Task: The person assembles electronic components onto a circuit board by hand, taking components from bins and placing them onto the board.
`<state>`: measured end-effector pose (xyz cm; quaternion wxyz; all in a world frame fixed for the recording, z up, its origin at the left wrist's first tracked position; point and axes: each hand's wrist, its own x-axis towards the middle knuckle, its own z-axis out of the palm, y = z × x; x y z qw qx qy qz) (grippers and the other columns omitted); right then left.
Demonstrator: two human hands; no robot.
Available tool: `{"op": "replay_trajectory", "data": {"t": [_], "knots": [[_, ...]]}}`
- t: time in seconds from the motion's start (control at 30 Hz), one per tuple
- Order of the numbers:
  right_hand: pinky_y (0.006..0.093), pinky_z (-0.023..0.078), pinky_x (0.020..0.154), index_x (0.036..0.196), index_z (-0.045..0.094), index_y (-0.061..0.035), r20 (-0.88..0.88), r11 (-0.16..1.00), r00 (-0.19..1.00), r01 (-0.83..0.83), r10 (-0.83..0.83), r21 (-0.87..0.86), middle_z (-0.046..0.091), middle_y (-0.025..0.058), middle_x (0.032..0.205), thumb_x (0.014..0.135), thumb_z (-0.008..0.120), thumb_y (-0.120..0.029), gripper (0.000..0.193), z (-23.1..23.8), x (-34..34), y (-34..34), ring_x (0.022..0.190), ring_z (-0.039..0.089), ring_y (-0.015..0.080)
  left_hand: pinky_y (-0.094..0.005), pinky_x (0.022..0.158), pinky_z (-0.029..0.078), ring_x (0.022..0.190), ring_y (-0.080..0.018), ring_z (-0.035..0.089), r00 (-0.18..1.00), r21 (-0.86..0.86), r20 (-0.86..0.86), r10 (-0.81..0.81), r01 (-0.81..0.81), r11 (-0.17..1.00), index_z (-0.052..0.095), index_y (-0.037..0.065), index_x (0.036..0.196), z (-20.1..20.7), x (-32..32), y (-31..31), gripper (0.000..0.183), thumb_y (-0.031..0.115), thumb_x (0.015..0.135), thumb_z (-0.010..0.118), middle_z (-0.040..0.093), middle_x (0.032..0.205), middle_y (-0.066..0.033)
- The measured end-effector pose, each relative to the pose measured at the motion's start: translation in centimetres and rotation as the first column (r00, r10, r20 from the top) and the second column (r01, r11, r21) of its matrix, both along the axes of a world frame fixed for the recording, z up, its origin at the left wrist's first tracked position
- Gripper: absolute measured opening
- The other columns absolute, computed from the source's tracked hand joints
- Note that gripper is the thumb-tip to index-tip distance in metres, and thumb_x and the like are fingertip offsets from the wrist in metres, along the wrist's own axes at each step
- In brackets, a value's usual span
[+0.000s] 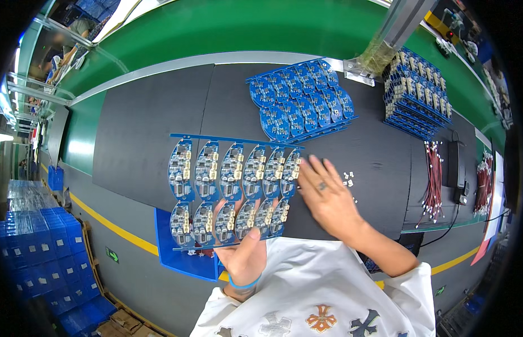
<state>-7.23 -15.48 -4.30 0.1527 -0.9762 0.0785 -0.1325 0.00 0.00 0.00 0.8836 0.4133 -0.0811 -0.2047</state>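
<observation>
My left hand (246, 257) grips a blue circuit board panel (230, 171) by its near edge, thumb on top and fingers beneath. Two rows of curved boards with white connectors make up the panel, raised above the dark mat. Beside its right edge, my right hand (330, 201) has its fingers stretched out, palm toward the mat. Whether the fingertips touch the panel, I cannot tell. Several small white connectors (348, 180) lie loose just right of that hand. Farther back rests a stack of blue panels (301, 101).
A taller stack of panels (417, 95) stands at the back right, next to a metal post (393, 36). Red wire bundles (434, 180) and a black power adapter (456, 164) lie at the right. A blue bin (185, 264) sits below the mat's front edge.
</observation>
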Motion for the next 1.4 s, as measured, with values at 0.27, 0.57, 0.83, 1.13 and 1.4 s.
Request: {"op": "replay_trajectory", "data": {"t": [0.27, 0.57, 0.83, 1.13, 1.4], "knots": [[0.0464, 0.027, 0.1, 0.116, 0.047, 0.0056, 0.076, 0.978, 0.986, 0.131, -0.145, 0.164, 0.039, 0.0207, 0.129, 0.08, 0.055, -0.015, 0.042, 1.8, -5.3, -2.5, 0.121, 0.034, 0.0371, -0.0565, 0.095, 0.031, 0.116, -0.0334, 0.04, 1.0, -0.039, 0.013, -0.022, 0.022, 0.999, 0.031, 0.001, 0.127, -0.3, -0.5, -1.6, 0.06, -0.016, 0.072, 0.046, 0.042, 0.124, -0.02], [0.0356, 0.02, 0.106, 0.138, 0.014, -0.0137, 0.352, -0.345, 0.667, -0.68, -0.656, 0.647, 0.023, 0.0079, 0.14, 0.092, 0.031, -0.038, 0.055, 1.0, -4.5, 2.4, 0.125, 0.03, 0.0217, -0.068, 0.09, 0.02, 0.117, -0.0458, 0.036, 0.001, 0.635, 0.768, -0.641, -0.137, 0.76, 0.055, 0.004, 0.111, 0.5, -3.1, -5.1, 0.039, 0.008, 0.073, 0.057, 0.047, 0.121, -0.0208], [0.0334, 0.027, 0.101, 0.131, 0.032, -0.0045, 0.325, 0.133, 0.721, -0.312, -0.611, 0.941, 0.032, 0.0156, 0.133, 0.089, 0.047, -0.023, 0.049, 3.6, -6.2, -1.9, 0.122, 0.034, 0.0227, -0.0528, 0.094, 0.031, 0.114, -0.0429, 0.042, 0.238, 0.606, 0.722, -0.65, 0.235, 0.76, 0.054, -0.004, 0.11, 2.6, -2.0, -6.1, 0.049, -0.006, 0.06, 0.056, 0.05, 0.117, -0.0243], [0.0237, 0.046, 0.052, 0.086, 0.06, 0.0036, 0.149, 0.464, 0.937, 0.017, -0.318, 0.885, 0.063, 0.0115, 0.075, 0.076, 0.061, 0.002, 0.01, 8.3, -12.3, -7.6, 0.063, 0.059, 0.013, -0.0335, 0.092, 0.036, 0.11, -0.023, 0.045, 0.523, 0.22, 0.041, -0.851, 0.826, 0.519, 0.034, -0.007, 0.124, 2.8, 1.5, -4.9, 0.052, -0.005, 0.077, 0.055, 0.044, 0.122, -0.0183], [0.0288, 0.05, 0.067, 0.091, 0.055, 0.0035, 0.179, 0.153, 0.335, -0.102, -0.925, 0.983, 0.061, 0.0108, 0.087, 0.08, 0.058, -0.007, 0.016, 8.2, -14.6, -14.1, 0.073, 0.059, 0.0173, -0.0493, 0.085, 0.041, 0.102, -0.0363, 0.051, 0.832, -0.28, 0.5, -0.24, 0.418, 0.864, 0.053, 0.001, 0.097, 4.9, -1.1, -4.3, 0.022, 0.011, 0.078, 0.057, 0.052, 0.111, -0.0173]]}}
